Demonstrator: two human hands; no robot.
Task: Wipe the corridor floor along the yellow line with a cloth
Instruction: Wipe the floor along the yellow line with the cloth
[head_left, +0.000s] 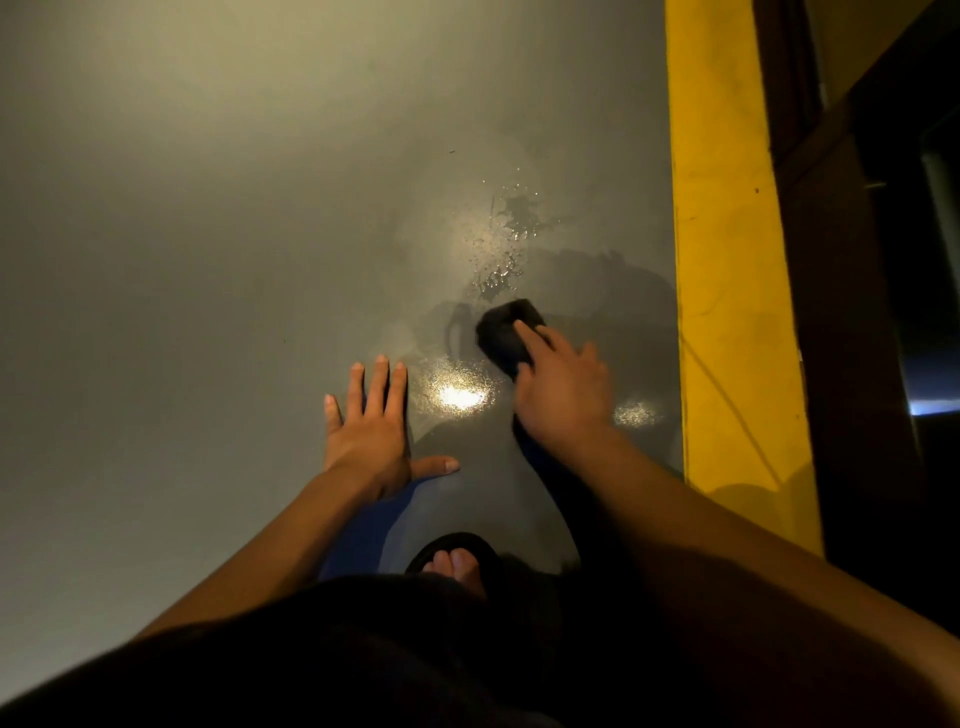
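A dark folded cloth (506, 332) lies on the grey corridor floor (208, 260), and my right hand (563, 387) presses on its near part with fingers curled over it. My left hand (371, 423) rests flat on the floor to the left, fingers spread and straight. The broad yellow line (727, 260) runs along the floor's right side, a short way right of the cloth. A patch of water drops (506, 234) glistens on the floor just beyond the cloth.
A dark wooden door frame (852, 312) borders the yellow line on the right. My foot in a dark sandal (457, 558) is planted on the floor below my hands. Bright light reflections (460, 397) show on the wet floor between the hands.
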